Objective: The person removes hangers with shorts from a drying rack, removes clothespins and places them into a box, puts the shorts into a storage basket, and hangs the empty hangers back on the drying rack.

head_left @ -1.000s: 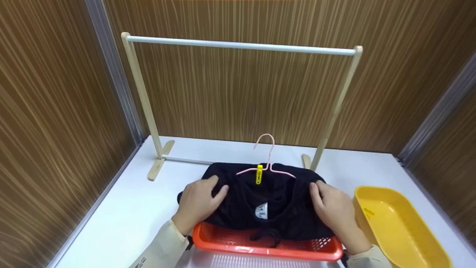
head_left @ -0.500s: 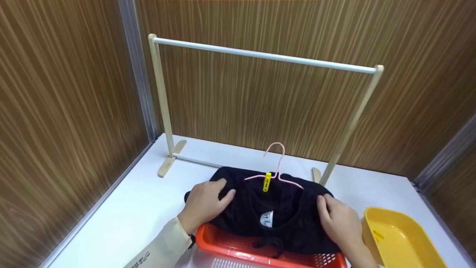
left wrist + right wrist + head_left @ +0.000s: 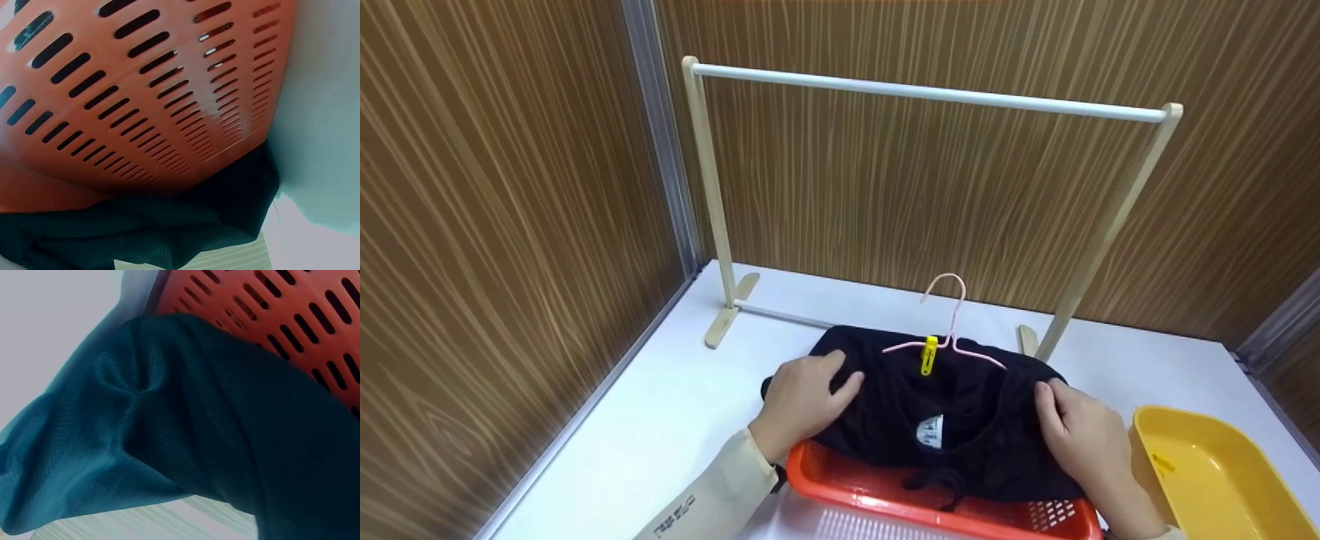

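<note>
A black garment [image 3: 877,420] with a white neck label [image 3: 930,432] and a drawstring lies across the red basket [image 3: 840,491]. My left hand [image 3: 807,397] grips its left side between thumb and fingers, while my right hand [image 3: 1084,431] grips the right side. A pink hanger [image 3: 956,315] rises out of the neckline, its shoulders partly inside the cloth. Clipped on the hanger's left arm is a yellow clothespin [image 3: 928,356]. In the left wrist view the cloth [image 3: 140,230] hangs beside the slotted basket wall [image 3: 169,101]; in the right wrist view a fold of cloth [image 3: 152,416] fills the middle.
Behind the garment stands a rack with wooden posts [image 3: 712,187] and a white top bar [image 3: 922,91]. At the right is a yellow bin [image 3: 1215,465] with a yellow clothespin [image 3: 1164,463] inside. Wood-patterned walls [image 3: 922,202] enclose the white table [image 3: 660,420].
The head view has shifted, so everything appears further right than before. Both hands keep their hold on the garment, and the hanger and clothespin stay in place on it.
</note>
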The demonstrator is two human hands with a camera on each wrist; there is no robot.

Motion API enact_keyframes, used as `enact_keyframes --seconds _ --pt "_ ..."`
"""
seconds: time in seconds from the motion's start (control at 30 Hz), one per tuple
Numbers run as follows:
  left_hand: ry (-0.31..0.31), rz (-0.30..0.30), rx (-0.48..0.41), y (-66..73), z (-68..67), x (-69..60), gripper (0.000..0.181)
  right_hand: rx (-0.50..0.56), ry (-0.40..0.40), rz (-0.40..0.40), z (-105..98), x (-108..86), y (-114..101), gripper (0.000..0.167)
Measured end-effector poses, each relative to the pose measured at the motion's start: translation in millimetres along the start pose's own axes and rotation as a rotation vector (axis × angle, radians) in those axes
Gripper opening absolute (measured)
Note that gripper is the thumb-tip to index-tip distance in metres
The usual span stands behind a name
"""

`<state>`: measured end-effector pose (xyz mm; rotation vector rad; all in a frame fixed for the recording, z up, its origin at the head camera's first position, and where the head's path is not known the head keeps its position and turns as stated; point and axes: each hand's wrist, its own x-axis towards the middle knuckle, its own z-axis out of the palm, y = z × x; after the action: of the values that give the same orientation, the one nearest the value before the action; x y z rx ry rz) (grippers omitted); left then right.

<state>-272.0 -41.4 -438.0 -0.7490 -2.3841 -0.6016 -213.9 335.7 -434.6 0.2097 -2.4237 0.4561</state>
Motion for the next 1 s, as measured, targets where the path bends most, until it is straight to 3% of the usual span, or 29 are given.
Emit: enact_keyframes --seconds 0.2,0.47,0.63,0.73,0.87,1.0 --pt "-0.019 -0.025 -0.036 6.5 -3.6 -7.3 0.037 -0.013 -0.006 -0.01 -8.2 -4.7 -2.8 0.038" --pt "0.014 0.001 -0.031 2.9 -6.6 1.8 0.037 0.005 0.024 -0.025 -9.4 1.9 -4.0 0.034" --pt "0.012 0.009 -0.024 -1.0 -5.9 5.5 0.037 0.147 0.15 0.03 -4.3 1.1 -4.4 0.011" --pt "0.022 0.011 -0.013 -3.3 -7.0 5.5 0.038 0.201 0.208 0.009 -4.1 1.4 -4.5 0.015" --pt "0.028 0.007 -0.004 -2.2 -5.0 3.6 0.038 0.115 0.201 -0.031 -20.1 -1.5 -6.7 0.019" --pt "0.007 0.007 -0.016 0.6 1.2 -0.6 0.038 0.048 0.222 -0.097 -45.1 -6.6 -26.0 0.018"
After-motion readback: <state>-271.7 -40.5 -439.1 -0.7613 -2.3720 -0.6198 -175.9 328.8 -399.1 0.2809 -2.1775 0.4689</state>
